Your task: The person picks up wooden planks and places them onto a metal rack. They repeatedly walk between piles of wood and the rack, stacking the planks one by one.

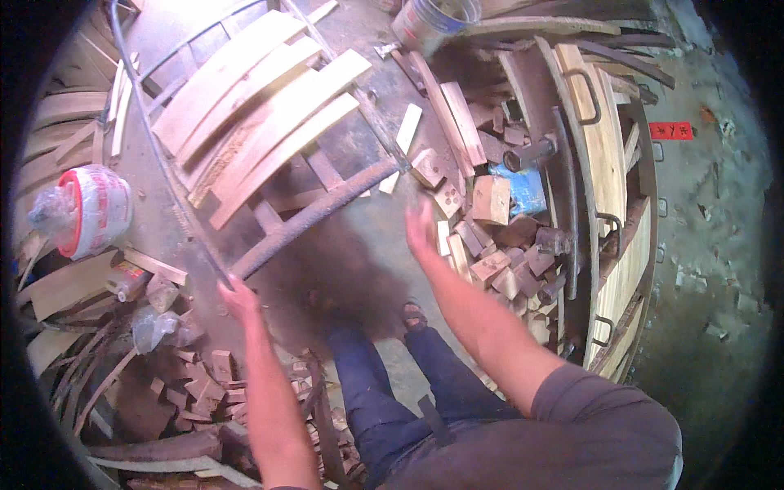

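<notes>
A metal hand cart [327, 200] with two long side rails stands in front of me, tilted across the view. Several curved, pale wooden boards [269, 114] lie side by side across its frame. My left hand [239, 299] is closed round the near end of the cart's left rail. At the near end of the right rail, my right hand [420, 229] is closed, its fingers partly smeared and hidden. Both arms reach forward, well apart, with the cart's thick crossbar between them and farther away.
Right of the cart, wood blocks [492, 200] lie heaped beside a tall rack [576, 163] with metal handles. A red-and-white bucket [102, 211] stands at left among planks. Offcuts [200, 384] cover the lower-left floor; a grey bucket [433, 20] is at the far end.
</notes>
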A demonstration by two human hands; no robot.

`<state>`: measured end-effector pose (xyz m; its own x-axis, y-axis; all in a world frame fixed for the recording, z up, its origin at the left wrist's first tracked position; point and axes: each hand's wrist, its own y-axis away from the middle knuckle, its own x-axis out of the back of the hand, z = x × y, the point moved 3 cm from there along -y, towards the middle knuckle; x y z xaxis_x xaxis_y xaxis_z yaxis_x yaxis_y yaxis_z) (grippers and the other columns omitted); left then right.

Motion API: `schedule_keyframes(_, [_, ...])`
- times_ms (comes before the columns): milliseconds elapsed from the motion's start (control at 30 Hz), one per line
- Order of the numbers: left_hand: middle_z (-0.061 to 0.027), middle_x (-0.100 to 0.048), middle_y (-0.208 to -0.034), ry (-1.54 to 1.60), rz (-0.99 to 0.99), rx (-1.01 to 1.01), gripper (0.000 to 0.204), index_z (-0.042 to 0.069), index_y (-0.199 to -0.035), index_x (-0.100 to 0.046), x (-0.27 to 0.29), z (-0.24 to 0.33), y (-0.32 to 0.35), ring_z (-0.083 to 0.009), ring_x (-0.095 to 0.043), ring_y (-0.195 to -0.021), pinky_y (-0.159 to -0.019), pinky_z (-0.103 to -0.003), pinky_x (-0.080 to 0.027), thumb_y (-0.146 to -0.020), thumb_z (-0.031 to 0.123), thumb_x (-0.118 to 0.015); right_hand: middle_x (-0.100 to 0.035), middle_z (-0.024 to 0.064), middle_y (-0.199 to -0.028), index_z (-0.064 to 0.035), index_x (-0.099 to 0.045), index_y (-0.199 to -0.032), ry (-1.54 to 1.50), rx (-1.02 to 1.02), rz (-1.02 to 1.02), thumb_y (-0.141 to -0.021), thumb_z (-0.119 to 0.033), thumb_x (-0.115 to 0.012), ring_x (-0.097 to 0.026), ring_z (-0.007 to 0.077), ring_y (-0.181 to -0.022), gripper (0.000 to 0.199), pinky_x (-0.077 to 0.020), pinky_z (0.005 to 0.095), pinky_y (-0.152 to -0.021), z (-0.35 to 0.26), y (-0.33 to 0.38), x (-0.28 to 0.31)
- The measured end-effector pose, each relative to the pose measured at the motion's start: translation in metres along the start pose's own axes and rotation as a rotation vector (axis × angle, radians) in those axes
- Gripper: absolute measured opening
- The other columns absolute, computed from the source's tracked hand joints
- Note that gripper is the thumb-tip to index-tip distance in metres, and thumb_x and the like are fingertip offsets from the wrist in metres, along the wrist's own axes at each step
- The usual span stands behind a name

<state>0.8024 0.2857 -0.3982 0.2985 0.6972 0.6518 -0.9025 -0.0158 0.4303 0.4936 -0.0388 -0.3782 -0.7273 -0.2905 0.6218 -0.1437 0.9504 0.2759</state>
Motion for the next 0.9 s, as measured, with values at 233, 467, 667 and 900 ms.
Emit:
schedule_keyframes(233, [-0.0121, -0.057, -0.072, 0.287, -0.357, 0.433, 0.010, 0.001, -0.093, -0.051, 0.042, -0.046, 0.196, -0.0222, -0.059, -0.053, -0.048, -0.038, -0.049, -0.087, 0.009, -0.053, -0.065, 0.0236, -0.115, -0.0057, -0.062, -0.118, 0.701, 0.001, -1.299, -0.080, -0.030, -0.060, -0.061, 0.0419, -0.107, 0.046, -0.0505, 0.0481, -0.091, 0.087, 0.282, 0.104])
schedule_keyframes(467, [-0.0254, -0.065, -0.116, -0.209, -0.472, 0.225, 0.054, 0.005, -0.135, -0.055, 0.115, -0.045, 0.293, -0.0400, -0.061, -0.113, -0.098, -0.047, -0.046, -0.088, 0.030, -0.056, -0.068, 0.0193, -0.112, -0.0080, -0.065, -0.117, 0.479, 0.224, -1.309, -0.083, -0.021, -0.061, -0.065, 0.0359, -0.104, 0.036, -0.0518, 0.0427, -0.089, 0.019, 0.268, 0.099])
schedule_keyframes(667, [-0.0244, -0.067, -0.112, -0.213, -0.194, 0.200, 0.051, 0.006, -0.132, -0.057, 0.167, -0.045, 0.355, -0.0387, -0.063, -0.109, -0.096, -0.045, -0.048, -0.086, 0.028, -0.058, -0.067, 0.0178, -0.101, 0.0053, -0.061, -0.119, 0.072, -0.049, -0.930, -0.082, -0.009, -0.063, -0.067, 0.0189, -0.078, 0.040, -0.0553, 0.0334, -0.070, -0.070, 0.132, 0.071])
schedule_keyframes(900, [-0.0223, -0.067, -0.115, -0.005, -0.118, 0.488, 0.053, 0.002, -0.131, -0.057, 0.142, -0.073, 0.462, -0.0353, -0.064, -0.109, -0.096, -0.042, -0.048, -0.084, 0.025, -0.064, -0.070, 0.0182, -0.091, 0.0042, -0.065, -0.114, 0.557, 0.341, -0.965, -0.078, -0.013, -0.065, -0.069, 0.0222, -0.075, 0.040, -0.0553, 0.0347, -0.068, -0.088, 0.028, 0.159])
